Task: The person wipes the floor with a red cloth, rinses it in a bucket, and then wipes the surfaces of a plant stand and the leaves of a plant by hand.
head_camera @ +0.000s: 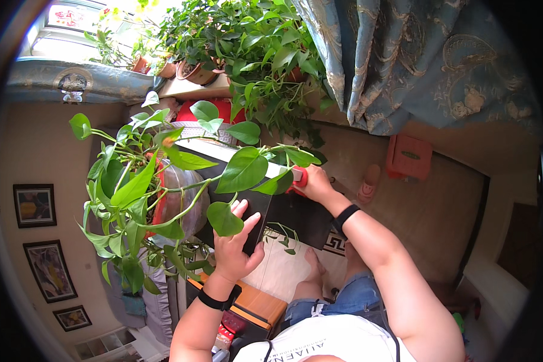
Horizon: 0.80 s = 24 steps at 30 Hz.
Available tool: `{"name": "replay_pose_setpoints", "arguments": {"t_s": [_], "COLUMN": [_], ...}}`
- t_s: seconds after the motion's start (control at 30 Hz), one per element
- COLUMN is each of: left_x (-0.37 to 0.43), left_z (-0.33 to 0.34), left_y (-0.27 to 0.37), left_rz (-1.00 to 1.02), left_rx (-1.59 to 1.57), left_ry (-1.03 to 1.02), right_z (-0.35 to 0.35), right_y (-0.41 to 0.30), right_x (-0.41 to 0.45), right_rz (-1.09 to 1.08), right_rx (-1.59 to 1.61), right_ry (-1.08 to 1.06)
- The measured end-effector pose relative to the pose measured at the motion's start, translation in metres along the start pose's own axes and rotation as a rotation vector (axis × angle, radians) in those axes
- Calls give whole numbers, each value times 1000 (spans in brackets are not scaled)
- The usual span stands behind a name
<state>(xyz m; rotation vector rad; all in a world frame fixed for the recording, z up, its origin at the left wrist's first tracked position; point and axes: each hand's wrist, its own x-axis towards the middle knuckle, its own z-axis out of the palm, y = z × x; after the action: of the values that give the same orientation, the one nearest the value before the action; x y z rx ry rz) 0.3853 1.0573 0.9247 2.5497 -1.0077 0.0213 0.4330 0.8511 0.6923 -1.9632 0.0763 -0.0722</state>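
My right hand (316,183) is closed around a red handle (300,176) with a pale grey part beside it; leaves hide much of this tool, and its kind cannot be told. With fingers spread, my left hand (237,249) rests near the edge of a black tabletop (253,210). A trailing pothos plant (133,199) stands on that top. Its pot (183,199) has a red rim and a clear, plastic-looking side. One pothos vine stretches right across the top towards my right hand, and a heart-shaped leaf (225,219) hangs against my left fingers.
Several potted plants (199,72) line the windowsill, with vines hanging down. A patterned blue curtain (389,68) hangs at upper right. On the floor are a pink stool (408,157) and a pink slipper (368,184). An orange-brown wooden cabinet top (258,301) lies below my left hand.
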Motion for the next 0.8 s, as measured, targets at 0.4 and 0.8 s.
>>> {"name": "replay_pose_setpoints", "arguments": {"t_s": [0.4, 0.8], "left_x": [0, 1], "left_z": [-5, -4], "left_y": [3, 1], "left_rz": [-13, 4], "left_rx": [-13, -13], "left_ry": [-17, -16], "right_z": [-17, -2], "right_y": [-72, 44], "right_x": [4, 11], "right_rz": [-281, 76], "right_rx": [146, -15], "right_ry": [176, -220]}}
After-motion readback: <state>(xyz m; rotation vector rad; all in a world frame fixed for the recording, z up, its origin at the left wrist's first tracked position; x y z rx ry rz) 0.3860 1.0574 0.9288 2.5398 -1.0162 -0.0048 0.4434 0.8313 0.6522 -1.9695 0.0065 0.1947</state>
